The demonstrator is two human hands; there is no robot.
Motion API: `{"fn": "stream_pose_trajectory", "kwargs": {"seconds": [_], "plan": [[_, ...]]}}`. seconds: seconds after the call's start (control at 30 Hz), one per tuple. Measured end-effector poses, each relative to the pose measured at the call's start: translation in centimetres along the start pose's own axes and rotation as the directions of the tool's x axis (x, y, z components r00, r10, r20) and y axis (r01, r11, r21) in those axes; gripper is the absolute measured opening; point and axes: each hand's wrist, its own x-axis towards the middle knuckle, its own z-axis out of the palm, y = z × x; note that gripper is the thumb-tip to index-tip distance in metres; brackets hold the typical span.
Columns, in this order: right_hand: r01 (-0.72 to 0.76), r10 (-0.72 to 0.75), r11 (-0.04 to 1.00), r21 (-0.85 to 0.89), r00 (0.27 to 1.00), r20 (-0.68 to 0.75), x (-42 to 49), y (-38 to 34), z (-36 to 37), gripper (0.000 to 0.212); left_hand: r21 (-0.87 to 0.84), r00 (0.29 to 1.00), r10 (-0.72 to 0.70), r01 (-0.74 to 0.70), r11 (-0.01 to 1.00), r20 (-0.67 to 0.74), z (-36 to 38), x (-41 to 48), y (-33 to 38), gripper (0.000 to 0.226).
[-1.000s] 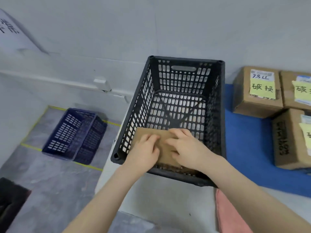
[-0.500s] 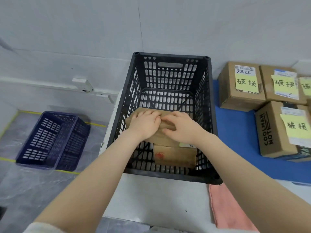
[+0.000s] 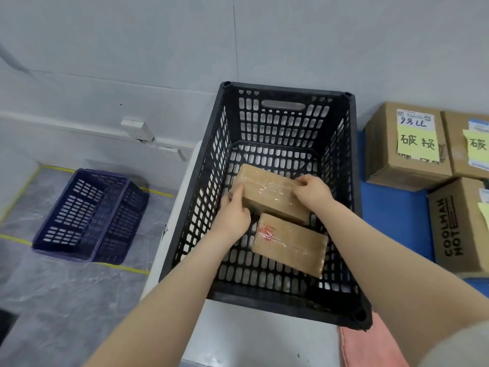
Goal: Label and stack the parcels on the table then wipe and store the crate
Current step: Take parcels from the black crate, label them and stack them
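- Gripping the tape-wrapped parcel by its two short ends, the left hand curls round the near-left end and the right hand clasps the far-right end. An end-to-end hold like this likely keeps the glossy wrapping from slipping as the parcel is lifted out.
- The parcel sits tilted inside the black crate, its near edge overlapping a second parcel. It looks raised off the crate floor, though I cannot tell for sure.
- The second parcel, also brown and taped with a red mark on top, lies flat on the perforated bottom near the front wall. No hand touches it.
- These two parcels are all that shows in the crate, so it probably cannot be wiped until both are out.
- The crate stands on the white table, its right side next to a blue mat.
- On the mat, cartons already carry a yellow handwritten note. A carton printed COOLMAN sits nearer, so labelled stock seems to gather there.
- A pink cloth lies on the table at the crate's near-right corner, probably kept handy for wiping.
- A dark blue crate holding nothing rests tipped on the floor inside yellow tape lines, perhaps the storage spot.
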Motion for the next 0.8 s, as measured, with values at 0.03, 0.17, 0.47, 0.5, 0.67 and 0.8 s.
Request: {"fn": "stream_pose_trajectory", "kwargs": {"seconds": [0.03,0.17,0.47,0.5,0.67,0.8], "plan": [[-0.009,0.009,1.000,0.002,0.999,-0.053,0.2,-0.2,0.2,0.038,-0.014,1.000,0.016,-0.016,1.000,0.001,0.2,0.4,0.2,0.069],[0.197,-0.273,0.929,-0.313,0.937,-0.220,-0.6,-0.5,0.8,0.038,-0.065,0.994,0.089,-0.093,0.994,-0.064,0.3,2.0,1.2,0.078],[0.334,-0.373,0.866,-0.371,0.927,-0.036,-0.6,-1.8,0.6,0.037,-0.181,0.981,0.052,-0.086,0.980,-0.186,0.3,3.6,0.9,0.055],[0.316,-0.353,0.887,-0.336,0.934,-0.053,-0.8,-1.7,0.6,0.038,-0.160,0.976,0.032,-0.068,0.985,-0.216,0.3,3.5,0.8,0.048],[0.013,-0.041,0.980,-0.198,0.990,-0.138,-2.6,-0.4,1.5,0.052,0.058,0.951,0.153,-0.143,0.988,-0.267,0.0,4.2,1.6,0.044],[0.030,-0.031,0.999,-0.017,0.995,-0.098,-3.3,0.2,1.8,0.049,0.100,0.987,0.119,-0.108,0.989,-0.105,-0.2,6.0,2.9,0.051]]}}
